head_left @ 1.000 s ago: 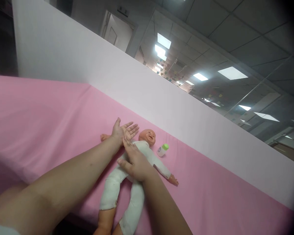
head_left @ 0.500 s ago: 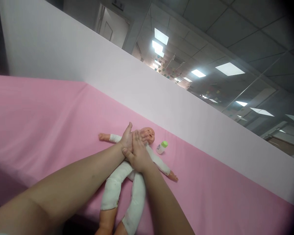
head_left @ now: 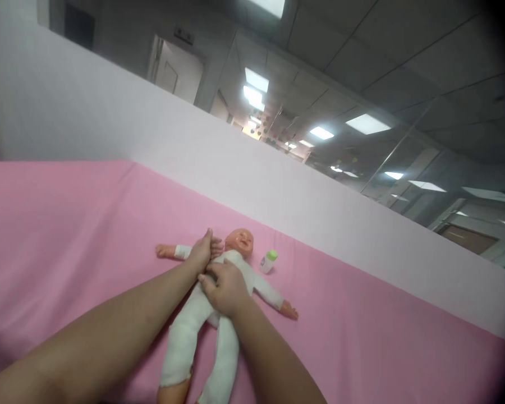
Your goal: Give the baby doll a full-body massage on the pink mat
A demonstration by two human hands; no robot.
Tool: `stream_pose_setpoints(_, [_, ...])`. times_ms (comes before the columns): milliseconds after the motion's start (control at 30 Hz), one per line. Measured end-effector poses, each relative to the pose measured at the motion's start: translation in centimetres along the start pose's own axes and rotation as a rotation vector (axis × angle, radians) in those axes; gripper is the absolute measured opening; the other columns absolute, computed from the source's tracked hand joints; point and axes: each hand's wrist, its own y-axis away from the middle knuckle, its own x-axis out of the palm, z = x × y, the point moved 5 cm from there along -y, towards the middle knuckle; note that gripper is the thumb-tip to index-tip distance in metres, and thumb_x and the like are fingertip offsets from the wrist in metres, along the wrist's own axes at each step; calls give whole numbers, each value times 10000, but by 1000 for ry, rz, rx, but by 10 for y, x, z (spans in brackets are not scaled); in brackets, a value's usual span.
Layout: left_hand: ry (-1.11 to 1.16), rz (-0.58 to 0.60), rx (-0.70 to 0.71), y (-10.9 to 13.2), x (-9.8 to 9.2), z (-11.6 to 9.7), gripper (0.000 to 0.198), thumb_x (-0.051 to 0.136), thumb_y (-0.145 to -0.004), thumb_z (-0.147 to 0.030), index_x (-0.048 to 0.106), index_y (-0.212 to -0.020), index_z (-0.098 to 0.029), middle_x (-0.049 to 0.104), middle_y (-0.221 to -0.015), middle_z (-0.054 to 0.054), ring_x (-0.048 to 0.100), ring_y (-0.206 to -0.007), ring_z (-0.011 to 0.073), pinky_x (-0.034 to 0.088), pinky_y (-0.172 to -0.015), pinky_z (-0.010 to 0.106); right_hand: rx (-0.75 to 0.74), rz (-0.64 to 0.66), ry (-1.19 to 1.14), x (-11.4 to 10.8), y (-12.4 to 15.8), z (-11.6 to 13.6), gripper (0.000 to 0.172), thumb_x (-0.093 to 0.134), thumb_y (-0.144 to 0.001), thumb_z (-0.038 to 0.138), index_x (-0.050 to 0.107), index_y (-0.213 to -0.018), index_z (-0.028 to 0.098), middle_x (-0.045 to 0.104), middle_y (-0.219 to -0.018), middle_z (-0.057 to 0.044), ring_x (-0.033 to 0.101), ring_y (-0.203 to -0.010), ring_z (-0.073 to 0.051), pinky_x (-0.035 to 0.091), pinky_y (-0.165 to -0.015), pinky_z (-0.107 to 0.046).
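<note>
A baby doll in a white cloth suit lies face up on a pink cover, its arms spread. Over the doll's chest, on its left side in the picture, my left hand is held with the palm turned inward, fingers apart and loosely bent, empty. My right hand is above the doll's torso, its fingertips and thumb at my left wrist; the fingers are slightly bent and apart. A small white bottle with a green cap stands tilted in view beside the doll's head, touched by neither hand.
The pink cover spreads to both sides of the doll. A low white wall runs behind it. Beyond are a glass partition, a doorway and ceiling lights.
My right hand has slid back from my left palm to the wrist, uncovering the doll's chest. My left hand has turned inward. The camera view has shifted slightly.
</note>
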Motion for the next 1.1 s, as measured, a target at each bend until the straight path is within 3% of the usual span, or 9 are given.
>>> stream_pose_setpoints(100, [-151,56,158,9,-3,-1,488,536,-901,-656,631,-754,-201,685,-794,96,667,-862,265,516,-873,391,-36,-73,-43,-3,18,-12,259,485,-989,293,711,-880,229,742,-861,-28,681,-848,-185,502,-863,-297])
stream_pose_setpoints(167, [-321,155,283,18,-7,-7,401,668,-840,-582,639,-689,-211,668,-762,86,633,-900,293,466,-917,411,-117,-117,-98,-9,34,-16,228,503,-962,279,725,-986,232,763,-967,-40,695,-980,-199,501,-954,-312])
stream_pose_setpoints(267, [-887,357,597,30,-8,-16,346,543,-940,-527,695,-865,-225,699,-918,102,617,-958,308,411,-943,446,-204,-95,-161,-20,58,-14,345,515,-966,297,670,-1270,250,721,-1268,-38,598,-1286,-205,395,-1157,-354])
stream_pose_setpoints(367, [-1123,364,659,27,-14,-19,368,445,-996,-492,693,-1002,-220,700,-987,118,622,-975,308,412,-921,442,-224,50,-138,-25,68,0,434,510,-1002,322,568,-1432,314,584,-1480,3,431,-1464,-202,263,-1251,-413])
stream_pose_setpoints(567, [-1121,384,597,19,-11,-13,393,463,-980,-530,719,-1032,-237,703,-1029,127,618,-1008,327,408,-938,447,-232,230,-154,-20,67,16,589,551,-1010,474,380,-1563,364,425,-1600,6,292,-1539,-236,80,-1287,-516])
stream_pose_setpoints(667, [-1067,370,568,17,-10,-12,364,523,-946,-543,731,-1004,-250,707,-1027,121,618,-1004,336,410,-938,454,-120,237,-133,-17,62,-6,666,540,-990,580,348,-1582,343,311,-1654,-32,211,-1564,-282,46,-1275,-568])
stream_pose_setpoints(833, [-1047,376,563,17,-8,-14,336,548,-936,-526,734,-1010,-256,703,-1045,126,616,-1026,357,418,-951,480,105,189,-148,-18,53,-61,571,453,-1033,559,352,-1569,389,257,-1677,12,163,-1577,-256,72,-1268,-585])
stream_pose_setpoints(967, [-957,386,554,28,-3,-24,301,590,-908,-492,746,-1009,-256,698,-1045,126,617,-1025,362,427,-980,492,265,38,-170,-24,52,-90,517,418,-1049,507,442,-1537,335,341,-1650,-16,276,-1545,-245,233,-1249,-518])
stream_pose_setpoints(1100, [-807,552,525,64,11,-38,341,701,-813,-473,754,-1079,-267,699,-1079,124,618,-1035,376,432,-1022,517,342,-26,-163,-30,55,-99,463,352,-1068,399,482,-1509,352,612,-1444,-19,587,-1311,-226,452,-1089,-426])
